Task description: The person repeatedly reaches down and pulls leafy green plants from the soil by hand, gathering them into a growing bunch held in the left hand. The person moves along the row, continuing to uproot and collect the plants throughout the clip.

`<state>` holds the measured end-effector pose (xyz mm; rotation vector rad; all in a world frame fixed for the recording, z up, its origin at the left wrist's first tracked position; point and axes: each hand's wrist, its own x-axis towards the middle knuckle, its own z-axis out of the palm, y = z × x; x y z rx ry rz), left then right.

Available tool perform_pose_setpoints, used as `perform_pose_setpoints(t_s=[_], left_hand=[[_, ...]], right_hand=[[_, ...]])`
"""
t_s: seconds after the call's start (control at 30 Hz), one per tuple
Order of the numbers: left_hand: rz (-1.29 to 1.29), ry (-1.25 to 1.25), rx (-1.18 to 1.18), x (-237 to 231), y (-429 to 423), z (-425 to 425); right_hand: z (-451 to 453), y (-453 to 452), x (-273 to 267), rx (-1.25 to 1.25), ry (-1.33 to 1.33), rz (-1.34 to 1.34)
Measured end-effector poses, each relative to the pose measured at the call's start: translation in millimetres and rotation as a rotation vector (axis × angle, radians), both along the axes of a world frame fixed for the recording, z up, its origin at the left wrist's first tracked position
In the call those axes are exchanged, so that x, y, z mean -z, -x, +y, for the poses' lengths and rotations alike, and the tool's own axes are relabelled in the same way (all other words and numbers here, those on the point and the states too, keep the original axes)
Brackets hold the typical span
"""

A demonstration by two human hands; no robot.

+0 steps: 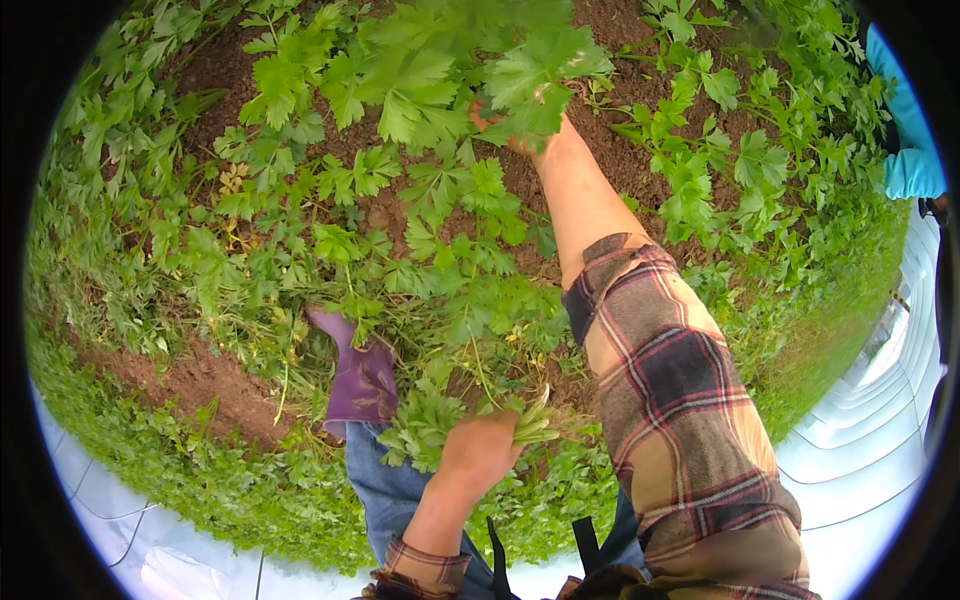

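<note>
My left hand (480, 450) is closed around a bunch of cut green leafy stalks, resembling celery (427, 427); their pale cut ends (534, 426) stick out to the right of the fist. My right arm, in a rolled-up plaid sleeve, reaches forward among the growing plants. Large leaves (420, 75) cover most of my right hand (525, 135), and only some fingers and the wrist show. Whether it grips a stem is hidden. Below and around it, leafy plants (480, 187) stand in brown soil.
A purple rubber boot (364, 379) stands on flattened grass and stems at my left. Bare brown soil (217, 390) lies beyond it. More leafy plants (697, 165) grow on the right, where a person in a blue sleeve (907, 112) is partly visible. Pale sheeting (862, 465) curves along the edge.
</note>
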<state>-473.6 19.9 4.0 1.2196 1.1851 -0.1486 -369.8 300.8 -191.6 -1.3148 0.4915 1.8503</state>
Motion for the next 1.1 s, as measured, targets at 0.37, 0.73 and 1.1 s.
perform_pose_setpoints(t_s=[0.37,0.73,1.1], left_hand=[[0.021,0.073,0.049,4.2,-8.0,6.3],[0.038,0.071,0.109,8.3,-20.9,3.8],[0.049,0.082,0.104,9.1,-16.8,6.3]], right_hand=[[-5.8,-6.6,38.5,-0.682,-0.302,-0.374],[20.6,-13.3,66.6,-1.708,-0.666,-1.127],[43.8,-36.2,48.8,-1.661,-0.753,-1.429]])
